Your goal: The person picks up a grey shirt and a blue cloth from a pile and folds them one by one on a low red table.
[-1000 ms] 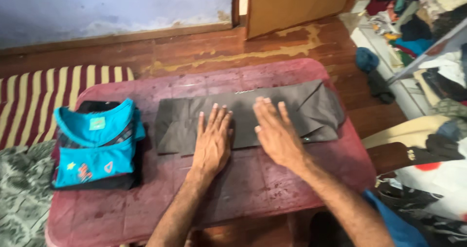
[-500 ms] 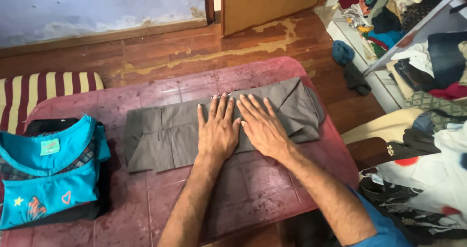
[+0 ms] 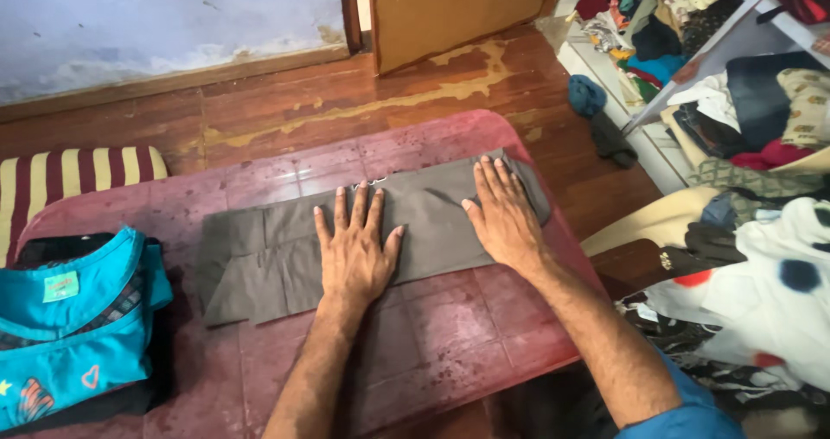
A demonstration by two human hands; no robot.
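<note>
A dark grey-brown folded garment (image 3: 259,253) lies lengthwise across a low red table (image 3: 432,335). My left hand (image 3: 354,249) rests flat on the garment's middle, fingers spread. My right hand (image 3: 504,214) presses flat on the garment's right end, near the table's right edge. Neither hand grips anything. A stack of folded clothes with a turquoise top (image 3: 73,327) on it sits at the table's left end.
A red and cream striped mat (image 3: 78,175) lies on the wooden floor beyond the table's left corner. Shelves with piled clothes (image 3: 743,85) stand at the right, and loose garments (image 3: 761,283) lie beside the table. A wooden door (image 3: 450,11) stands at the back.
My right hand has slid to the right along the garment, flattening its raised right end. My left hand stays on the middle with fingers more spread. The view has shifted right.
</note>
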